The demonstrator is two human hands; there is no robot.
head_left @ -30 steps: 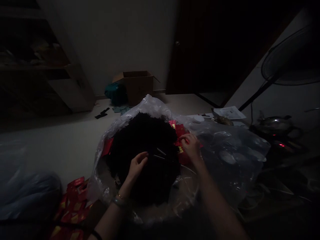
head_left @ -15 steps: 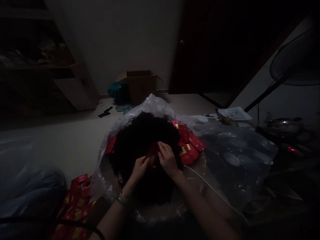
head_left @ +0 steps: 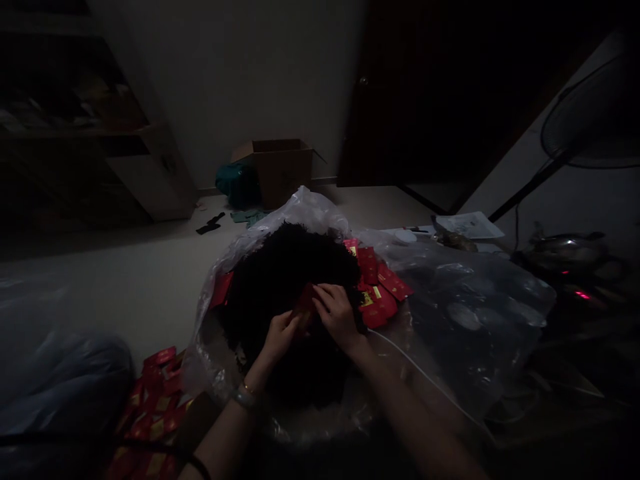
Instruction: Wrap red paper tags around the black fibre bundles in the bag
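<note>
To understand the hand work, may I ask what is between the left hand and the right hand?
In the head view, a red envelope lies between the left hand and right hand, held by both, above the black shaggy heap.

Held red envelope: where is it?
The red envelope is left of centre in the head view, held between left hand and right hand over the black fluffy pile.

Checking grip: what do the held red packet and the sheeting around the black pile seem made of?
Red packet: probably paper or thin card, flat with straight edges; finish unclear in the dimness. Sheeting: likely thin glossy plastic, translucent, crinkled and shiny.
</note>
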